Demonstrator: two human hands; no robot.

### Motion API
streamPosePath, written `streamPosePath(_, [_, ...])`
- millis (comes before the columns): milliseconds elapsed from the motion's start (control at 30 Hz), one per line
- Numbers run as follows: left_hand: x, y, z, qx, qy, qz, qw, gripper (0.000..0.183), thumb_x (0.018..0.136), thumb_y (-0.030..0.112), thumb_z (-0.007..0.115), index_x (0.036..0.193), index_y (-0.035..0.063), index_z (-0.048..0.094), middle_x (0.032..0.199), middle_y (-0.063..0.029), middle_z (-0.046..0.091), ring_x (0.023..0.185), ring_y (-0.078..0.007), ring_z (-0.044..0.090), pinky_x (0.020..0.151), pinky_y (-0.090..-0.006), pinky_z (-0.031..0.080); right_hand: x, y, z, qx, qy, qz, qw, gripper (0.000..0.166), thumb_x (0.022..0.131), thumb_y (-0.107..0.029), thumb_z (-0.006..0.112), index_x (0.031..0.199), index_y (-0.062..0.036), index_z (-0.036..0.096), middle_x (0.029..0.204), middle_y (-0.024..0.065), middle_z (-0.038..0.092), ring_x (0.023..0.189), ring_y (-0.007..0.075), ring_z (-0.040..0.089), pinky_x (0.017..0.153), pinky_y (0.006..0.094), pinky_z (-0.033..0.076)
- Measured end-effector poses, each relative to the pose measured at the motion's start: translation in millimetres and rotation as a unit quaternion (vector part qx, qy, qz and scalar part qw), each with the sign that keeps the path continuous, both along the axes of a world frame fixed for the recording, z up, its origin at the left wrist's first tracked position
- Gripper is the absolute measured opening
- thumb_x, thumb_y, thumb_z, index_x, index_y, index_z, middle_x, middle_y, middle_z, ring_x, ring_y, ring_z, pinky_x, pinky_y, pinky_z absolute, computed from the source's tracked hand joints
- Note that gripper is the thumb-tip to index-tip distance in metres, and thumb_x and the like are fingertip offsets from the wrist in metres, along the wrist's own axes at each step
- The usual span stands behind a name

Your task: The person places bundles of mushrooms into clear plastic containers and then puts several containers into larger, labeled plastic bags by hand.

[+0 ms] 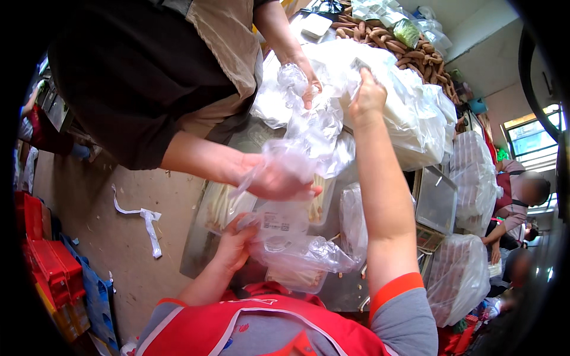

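Note:
My left hand grips the edge of a clear plastic bag whose label bears writing. My right hand is raised at the far side, its fingers pinched on a small piece of clear plastic over a large white plastic-wrapped bundle. Between my hands, a co-worker's blurred hand holds crumpled clear film, and their other hand touches the bunched clear plastic. Clear trays of pale, long stalks lie on the metal table, one of them close to my apron.
A co-worker stands across at the upper left. Brown roots are piled at the back. Bagged stacks of trays and a clear lidded bin are at the right. Red crates and a blue pallet stand on the floor at left.

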State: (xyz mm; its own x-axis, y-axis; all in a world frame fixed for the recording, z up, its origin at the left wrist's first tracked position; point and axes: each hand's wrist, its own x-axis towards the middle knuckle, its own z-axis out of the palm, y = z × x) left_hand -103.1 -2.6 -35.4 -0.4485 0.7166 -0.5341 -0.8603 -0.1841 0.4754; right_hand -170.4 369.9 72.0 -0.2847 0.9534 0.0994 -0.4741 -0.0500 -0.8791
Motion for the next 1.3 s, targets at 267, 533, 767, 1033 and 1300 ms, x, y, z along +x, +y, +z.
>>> streamPosePath(267, [3, -5, -55, 0.054, 0.025, -0.063, 0.996, 0.033, 0.082, 0.014, 0.065, 0.113, 0.0106, 0.053, 0.093, 0.0031, 0.057, 0.075, -0.0052, 0.054, 0.057, -0.0197, 0.041, 0, 14, 66, 0.199, -0.059, 0.009, 0.978, 0.015, 0.082, -0.008, 0.062, 0.087, 0.0054, 0.064, 0.081, 0.0088, 0.064, 0.07, 0.0154, 0.057, 0.063, 0.0274, 0.044])
streamPosePath(533, [12, -7, -24, 0.029, 0.033, -0.053, 0.998, 0.026, 0.084, 0.012, 0.062, 0.11, 0.0114, 0.054, 0.088, 0.0034, 0.055, 0.066, -0.005, 0.051, 0.051, -0.0186, 0.04, 46, 39, 91, 0.011, 0.062, 0.145, 0.987, 0.032, 0.089, -0.016, 0.053, 0.118, -0.0038, 0.053, 0.112, 0.0082, 0.059, 0.104, 0.0261, 0.057, 0.092, 0.0474, 0.043])
streamPosePath(767, [15, 6, -21, 0.049, 0.117, -0.112, 0.986, 0.027, 0.083, 0.018, 0.066, 0.107, 0.0068, 0.058, 0.088, 0.0015, 0.059, 0.069, -0.0063, 0.051, 0.056, -0.0206, 0.039, 71, -2, 151, 0.029, 0.153, 0.218, 0.963, 0.033, 0.092, -0.022, 0.043, 0.119, -0.0049, 0.052, 0.119, 0.0117, 0.058, 0.115, 0.0296, 0.052, 0.102, 0.0516, 0.034])
streamPosePath(1033, [3, 20, 86, -0.032, 0.284, -0.272, 0.919, 0.026, 0.08, 0.026, 0.07, 0.096, 0.0059, 0.066, 0.085, 0.002, 0.061, 0.07, -0.0045, 0.052, 0.055, -0.0223, 0.038, 153, 4, 244, 0.355, -0.043, 0.119, 0.926, 0.035, 0.084, -0.018, 0.058, 0.113, -0.0005, 0.05, 0.107, 0.0186, 0.054, 0.095, 0.0311, 0.056, 0.083, 0.0423, 0.048])
streamPosePath(1300, [-13, 35, 68, 0.073, 0.539, -0.401, 0.737, 0.023, 0.083, 0.026, 0.063, 0.092, 0.0053, 0.064, 0.078, -0.0021, 0.063, 0.077, -0.0132, 0.059, 0.064, -0.0296, 0.045, 337, 17, 224, 0.558, -0.402, -0.212, 0.694, 0.028, 0.082, -0.018, 0.062, 0.108, -0.0082, 0.06, 0.109, 0.0121, 0.059, 0.105, 0.0284, 0.055, 0.093, 0.0417, 0.043])
